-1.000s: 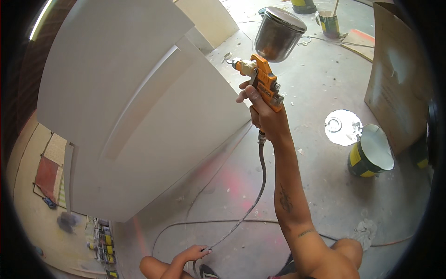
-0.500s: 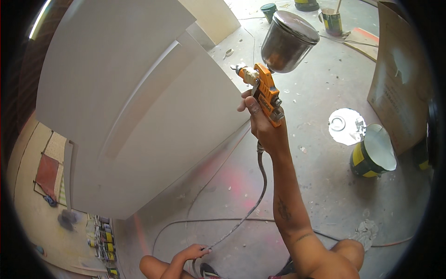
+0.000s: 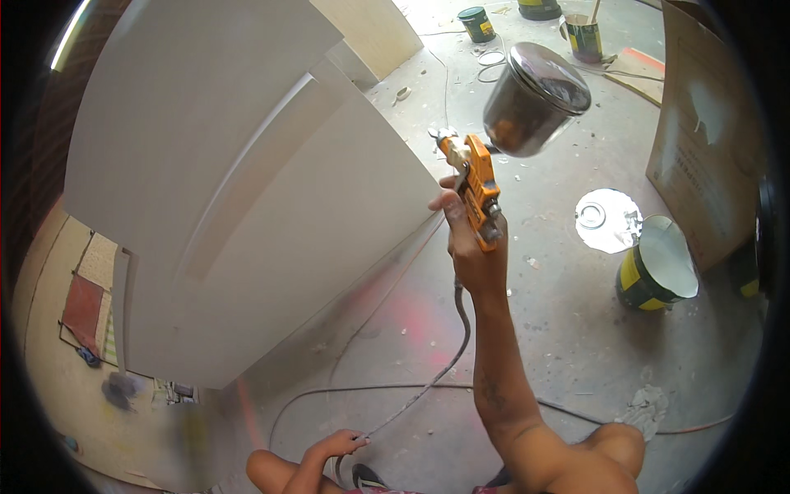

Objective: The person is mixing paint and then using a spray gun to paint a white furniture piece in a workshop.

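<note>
My right hand (image 3: 476, 259) is wrapped round the grip of an orange spray gun (image 3: 480, 183), thumb and fingers closed near its trigger. A lidded metal paint cup (image 3: 527, 107) is fixed to the gun's side and tilts to the right. The nozzle points away toward the far edge of a large pale grey panel (image 3: 271, 189) on the left, apart from it. From under the grip a dark air hose (image 3: 466, 321) curves down to my left hand (image 3: 341, 445), which is low near my knee and closed on it.
An open dark green and yellow paint bucket (image 3: 658, 272) stands at the right, with a shiny round lid (image 3: 607, 221) beside it. A cardboard sheet (image 3: 699, 140) leans behind. Farther off are a small green tub (image 3: 477, 26) and a pot with a stick (image 3: 585, 41). Hose (image 3: 329, 390) loops across the floor.
My right hand has moved the spray gun slightly right and toward me, with its cup tilting a little differently. My left hand keeps its hold on the hose.
</note>
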Motion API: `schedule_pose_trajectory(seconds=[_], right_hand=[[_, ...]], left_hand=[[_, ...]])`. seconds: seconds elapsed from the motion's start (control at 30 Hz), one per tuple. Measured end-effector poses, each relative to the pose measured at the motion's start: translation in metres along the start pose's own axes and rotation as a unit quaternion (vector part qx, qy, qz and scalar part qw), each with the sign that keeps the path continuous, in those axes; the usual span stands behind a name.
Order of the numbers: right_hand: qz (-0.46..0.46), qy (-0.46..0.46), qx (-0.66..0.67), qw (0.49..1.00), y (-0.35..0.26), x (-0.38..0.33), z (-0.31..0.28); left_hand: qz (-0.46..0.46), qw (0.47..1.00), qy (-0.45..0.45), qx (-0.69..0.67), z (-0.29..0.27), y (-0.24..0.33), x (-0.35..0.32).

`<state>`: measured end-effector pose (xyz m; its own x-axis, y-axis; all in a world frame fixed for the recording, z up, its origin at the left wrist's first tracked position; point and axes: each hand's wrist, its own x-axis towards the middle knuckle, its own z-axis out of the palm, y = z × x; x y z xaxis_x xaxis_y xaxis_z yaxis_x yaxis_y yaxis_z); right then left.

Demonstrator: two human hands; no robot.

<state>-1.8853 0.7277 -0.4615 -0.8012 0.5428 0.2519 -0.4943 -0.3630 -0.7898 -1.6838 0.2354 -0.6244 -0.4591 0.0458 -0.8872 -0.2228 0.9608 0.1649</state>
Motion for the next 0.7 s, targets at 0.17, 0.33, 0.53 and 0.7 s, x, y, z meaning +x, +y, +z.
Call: schedule_pose_trajectory(seconds=[0.17, 0.33, 0.53, 0.7], right_hand=[[0.033, 0.011, -0.087, 0.996, -0.004, -0.036, -0.023], [0.119, -0.050, -0.133, 0.983, 0.002, -0.052, -0.055], [0.197, -0.073, -0.175, 0.962, 0.026, -0.058, -0.060], [0.228, -0.162, -0.110, 0.954, 0.028, -0.066, -0.047]], left_hand=[[-0.031, 0.997, -0.026, 0.070, -0.008, 0.011, 0.002], [0.034, 0.994, -0.044, 0.093, 0.000, 0.052, -0.003], [0.022, 0.992, -0.074, 0.100, 0.000, 0.036, -0.017], [0.038, 0.988, 0.000, 0.150, -0.034, 0.012, -0.065]])
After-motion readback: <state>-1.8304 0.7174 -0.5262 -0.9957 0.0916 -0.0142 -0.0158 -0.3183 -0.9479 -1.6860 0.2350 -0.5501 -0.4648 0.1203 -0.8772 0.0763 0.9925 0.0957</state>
